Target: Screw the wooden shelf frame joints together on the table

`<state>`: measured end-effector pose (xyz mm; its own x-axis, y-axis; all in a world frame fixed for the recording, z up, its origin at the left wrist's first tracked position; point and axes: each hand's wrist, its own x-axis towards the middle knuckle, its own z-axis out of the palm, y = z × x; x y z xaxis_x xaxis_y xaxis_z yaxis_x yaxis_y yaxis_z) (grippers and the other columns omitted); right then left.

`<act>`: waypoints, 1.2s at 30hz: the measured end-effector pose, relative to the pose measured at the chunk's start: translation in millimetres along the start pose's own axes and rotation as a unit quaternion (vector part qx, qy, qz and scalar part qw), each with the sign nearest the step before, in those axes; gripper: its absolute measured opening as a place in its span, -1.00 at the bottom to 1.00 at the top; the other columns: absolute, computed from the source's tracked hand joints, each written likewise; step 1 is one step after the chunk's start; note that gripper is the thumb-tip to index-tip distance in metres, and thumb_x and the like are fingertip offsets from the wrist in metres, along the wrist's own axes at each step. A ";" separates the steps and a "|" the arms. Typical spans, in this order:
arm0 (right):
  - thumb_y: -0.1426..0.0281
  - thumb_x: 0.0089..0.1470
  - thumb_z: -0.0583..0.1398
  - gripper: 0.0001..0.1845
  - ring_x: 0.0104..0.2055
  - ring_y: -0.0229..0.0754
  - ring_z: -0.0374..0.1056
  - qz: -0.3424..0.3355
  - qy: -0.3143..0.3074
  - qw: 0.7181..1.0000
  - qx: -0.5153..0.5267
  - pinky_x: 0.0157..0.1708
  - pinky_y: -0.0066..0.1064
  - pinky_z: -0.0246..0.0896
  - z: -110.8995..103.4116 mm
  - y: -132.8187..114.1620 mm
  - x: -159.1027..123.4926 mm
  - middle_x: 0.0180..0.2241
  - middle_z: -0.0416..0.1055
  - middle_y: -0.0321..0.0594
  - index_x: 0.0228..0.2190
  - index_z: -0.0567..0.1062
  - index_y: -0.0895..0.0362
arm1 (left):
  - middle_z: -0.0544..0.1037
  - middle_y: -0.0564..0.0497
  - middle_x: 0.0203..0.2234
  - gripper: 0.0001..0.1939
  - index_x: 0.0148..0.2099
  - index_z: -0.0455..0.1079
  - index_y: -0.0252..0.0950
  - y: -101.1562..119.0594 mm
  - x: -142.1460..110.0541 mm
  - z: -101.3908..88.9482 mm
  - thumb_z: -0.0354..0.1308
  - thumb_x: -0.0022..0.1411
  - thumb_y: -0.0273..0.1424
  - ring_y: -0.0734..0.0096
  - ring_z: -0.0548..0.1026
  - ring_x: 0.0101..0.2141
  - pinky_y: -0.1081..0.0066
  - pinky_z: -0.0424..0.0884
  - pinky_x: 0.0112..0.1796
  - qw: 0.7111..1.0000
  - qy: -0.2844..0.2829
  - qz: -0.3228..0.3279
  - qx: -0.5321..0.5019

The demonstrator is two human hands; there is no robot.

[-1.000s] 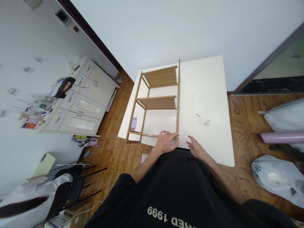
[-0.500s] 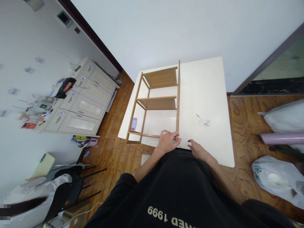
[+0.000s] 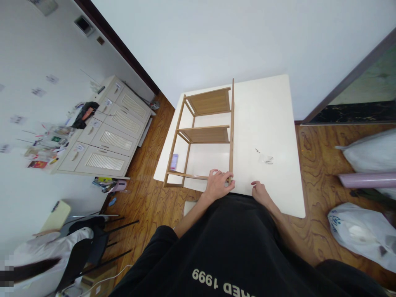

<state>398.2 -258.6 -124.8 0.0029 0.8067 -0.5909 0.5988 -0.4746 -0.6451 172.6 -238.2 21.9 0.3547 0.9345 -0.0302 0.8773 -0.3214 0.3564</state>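
Note:
A light-brown wooden shelf frame (image 3: 231,140) lies on its side on the white table (image 3: 266,107), with two slatted panels between its rails. My left hand (image 3: 218,185) is closed around the frame's near right corner, fingers over the end of the long rail. To the right of that corner, my right hand (image 3: 260,192) hovers over the table's near edge, its fingers loosely bent and a little apart; nothing shows in them. Farther up the table are a small metal piece (image 3: 258,150) and a clear plastic bag (image 3: 266,159) with small metal parts.
A purple-and-white packet (image 3: 174,161) lies inside the frame's left end. White cabinets (image 3: 105,136) line the left wall, near a seated person's white sleeve (image 3: 74,236). White bags (image 3: 359,231) and a pink roll (image 3: 368,180) lie on the floor at right.
My right hand has moved a little to the right, away from the frame's corner, and its fingers have bent more. My left hand and the frame have stayed in place.

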 end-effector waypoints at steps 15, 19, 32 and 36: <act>0.55 0.09 0.14 -0.81 -0.47 -0.24 0.46 -0.017 -0.078 0.997 -0.003 -0.35 -0.43 0.36 13.7 5.5 20.9 -0.48 0.52 -0.22 -0.25 0.52 0.19 | 0.63 0.12 -0.36 -0.79 -0.04 0.41 -0.12 -0.8 0.0 1.2 0.10 0.36 -0.18 0.35 0.56 -0.21 0.18 0.21 0.16 1.000 0.000 0.002 -0.001; 0.40 0.09 0.19 -0.86 -0.54 -0.22 0.45 -0.001 -0.094 0.995 0.037 -0.41 -0.43 0.37 7.6 3.9 24.2 -0.56 0.52 -0.25 -0.37 0.56 0.17 | 0.62 0.12 -0.36 -0.78 -0.04 0.42 -0.11 -0.6 0.6 1.7 0.10 0.36 -0.18 0.35 0.56 -0.22 0.18 0.22 0.15 1.000 0.001 0.002 -0.001; 0.29 0.18 0.17 -0.69 -0.38 -0.21 0.48 -0.106 -0.121 0.967 0.196 -0.23 -0.33 0.45 -17.1 -56.1 -13.5 -0.36 0.56 -0.15 -0.14 0.59 0.19 | 0.62 0.11 -0.36 -0.79 -0.04 0.41 -0.12 0.7 -0.1 -2.0 0.09 0.36 -0.18 0.33 0.56 -0.21 0.19 0.24 0.13 1.000 0.001 0.009 0.005; 0.08 0.11 0.26 -0.54 -0.20 -0.10 0.54 -0.175 -0.101 0.944 0.259 -0.04 -0.21 0.44 -25.8 -82.7 -43.5 -0.28 0.61 -0.13 -0.08 0.53 0.13 | 0.63 0.10 -0.34 -0.78 -0.02 0.41 -0.12 0.1 -1.3 -2.1 0.09 0.37 -0.18 0.33 0.56 -0.21 0.19 0.24 0.13 1.000 0.007 0.015 0.007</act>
<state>369.2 -245.4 -33.2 -0.3068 0.8877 -0.3433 0.0616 -0.3414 -0.9379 171.6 -239.2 23.9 0.3765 0.9264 -0.0066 0.8708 -0.3515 0.3439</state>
